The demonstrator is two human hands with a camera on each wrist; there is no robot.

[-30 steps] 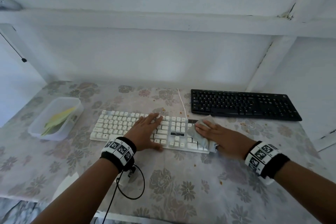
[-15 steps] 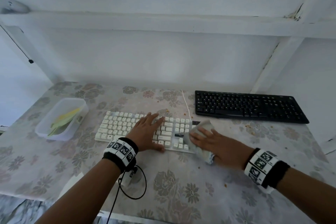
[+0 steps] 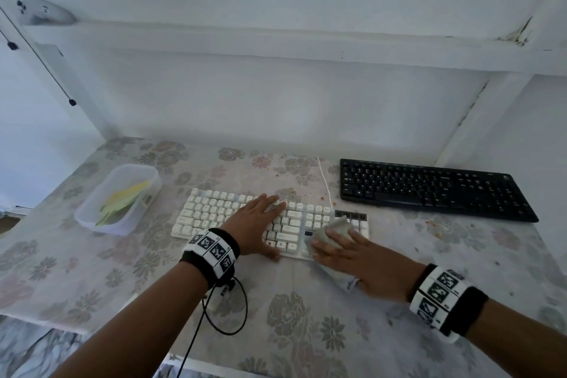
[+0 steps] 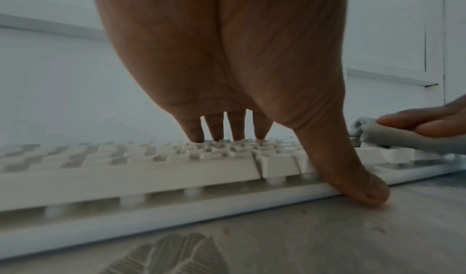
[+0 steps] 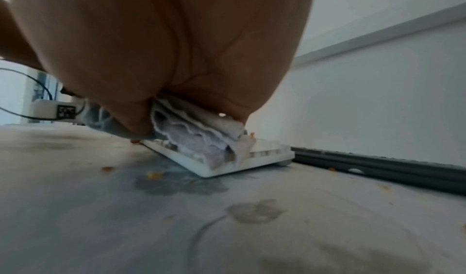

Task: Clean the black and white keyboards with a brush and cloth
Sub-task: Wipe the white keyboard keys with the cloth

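The white keyboard lies mid-table. My left hand rests flat on its middle keys, fingers straight, thumb against the front edge. My right hand presses a folded grey-white cloth onto the keys left of the number pad, fingers laid fairly straight over it. The cloth trails under the palm past the keyboard's front edge. The black keyboard sits untouched at the back right.
A clear plastic tub holding a yellow-green item stands at the left. Orange crumbs dot the flowered tablecloth. A white cable runs back from the white keyboard. A black cable loop hangs by my left wrist. A wall closes the back.
My right hand has slid the cloth leftward along the white keyboard, uncovering its right end. The left hand has stayed flat on the keys. The head view has shifted.
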